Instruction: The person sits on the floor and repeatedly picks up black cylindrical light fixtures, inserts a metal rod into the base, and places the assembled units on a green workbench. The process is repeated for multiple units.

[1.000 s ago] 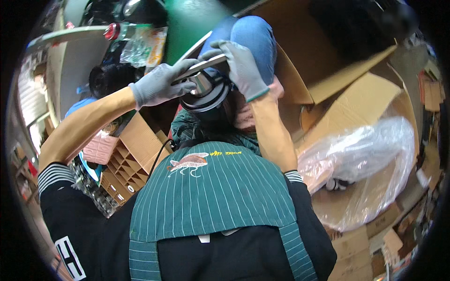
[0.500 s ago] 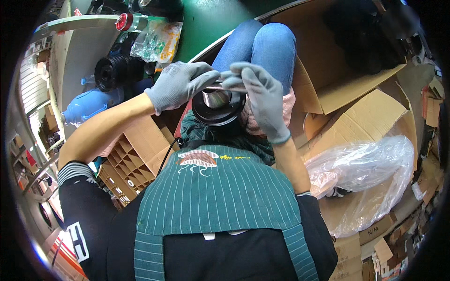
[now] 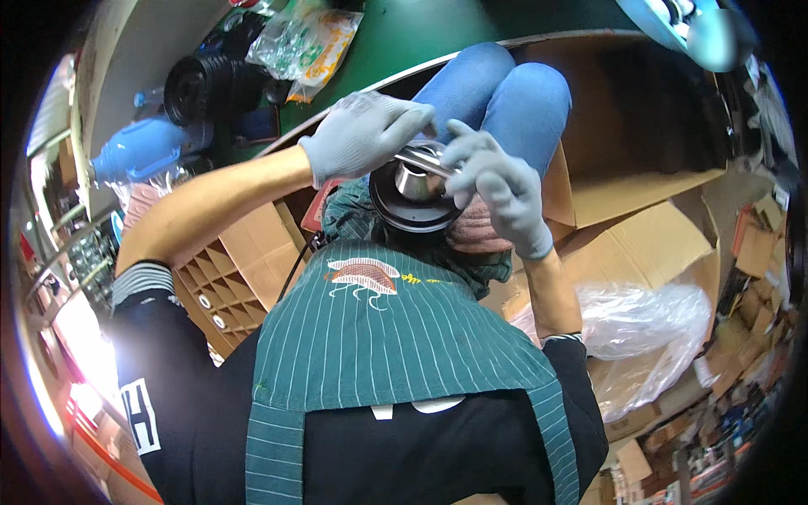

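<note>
A black round part (image 3: 389, 204) with a wide rim sits in my lap, a shiny metal cone (image 3: 412, 183) rising from its middle. Across the top of the cone lies a short metal bar (image 3: 427, 161). My left hand (image 3: 364, 133), in a grey glove, is closed at the bar's left end, its fingers bent over and their tips hidden. At the bar's other end is my gloved right hand (image 3: 501, 185), its fingers bent but apart, touching or almost touching the metal.
Ahead stands a green table (image 3: 412, 34) with a plastic bag (image 3: 307, 50), black round parts (image 3: 198, 88) and a blue jug (image 3: 139, 151) toward the left. A divided carton (image 3: 223, 290) is at lower left. An opened cardboard box (image 3: 648, 181) and clear plastic film (image 3: 648, 324) lie right.
Both hands and the black part appear farther right as the view shifts. The metal bar now slants down to the right, and my right fingers have spread.
</note>
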{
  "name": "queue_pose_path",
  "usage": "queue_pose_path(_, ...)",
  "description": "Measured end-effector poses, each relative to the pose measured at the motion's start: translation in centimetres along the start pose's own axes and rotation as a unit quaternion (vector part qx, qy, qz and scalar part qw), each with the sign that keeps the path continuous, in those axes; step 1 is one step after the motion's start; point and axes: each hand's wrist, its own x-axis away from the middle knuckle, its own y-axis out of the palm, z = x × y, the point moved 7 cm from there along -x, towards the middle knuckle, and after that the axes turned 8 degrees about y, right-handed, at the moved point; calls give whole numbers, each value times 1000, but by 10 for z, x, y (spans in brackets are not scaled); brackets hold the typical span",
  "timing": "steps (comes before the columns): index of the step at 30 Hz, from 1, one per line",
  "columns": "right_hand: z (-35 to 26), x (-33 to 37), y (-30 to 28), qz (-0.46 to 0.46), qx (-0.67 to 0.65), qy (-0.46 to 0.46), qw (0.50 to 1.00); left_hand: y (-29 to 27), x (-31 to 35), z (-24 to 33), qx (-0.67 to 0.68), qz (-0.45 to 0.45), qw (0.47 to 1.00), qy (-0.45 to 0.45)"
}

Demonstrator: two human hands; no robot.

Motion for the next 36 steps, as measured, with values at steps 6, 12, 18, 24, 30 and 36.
queue_pose_path(6,-37,10,20,-181,198,-169,949,0,-23,6,72,-28,997,23)
queue_pose_path(12,-84,39,66,-343,210,-1,916,79,-106,45,256,-50,955,138)
queue_pose_path(18,-73,26,29,-189,330,63,923,26,-129,29,142,-112,977,114)
queue_pose_path(24,-71,31,37,-168,180,37,969,-1,-67,33,41,-122,989,73)
queue_pose_path(30,-29,12,-19,-78,-122,137,980,-11,-3,57,45,-2,998,-36)
queue_pose_path(36,61,13,-52,-38,-281,146,948,4,25,113,14,14,995,-102)
